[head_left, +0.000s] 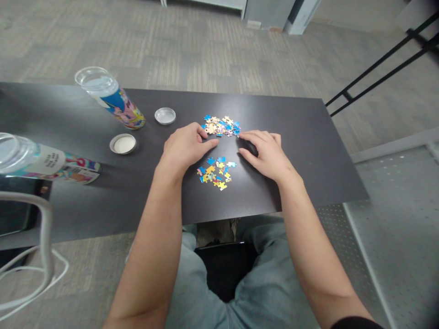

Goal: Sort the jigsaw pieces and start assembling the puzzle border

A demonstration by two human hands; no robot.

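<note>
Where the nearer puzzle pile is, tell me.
In the head view, the nearer puzzle pile lies on the dark table, right of the left wrist and on the person's side of the farther pile.

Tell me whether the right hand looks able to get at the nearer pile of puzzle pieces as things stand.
Likely yes: the right hand is at the edge of the farther pile, thumb and fingers apart, and only dark tabletop shows between it and the nearer pile.

No text could be read for certain: the near tube bore rows of dark print on a pale patch, too small and blurred, and the far tube showed only coloured pictures.
</note>
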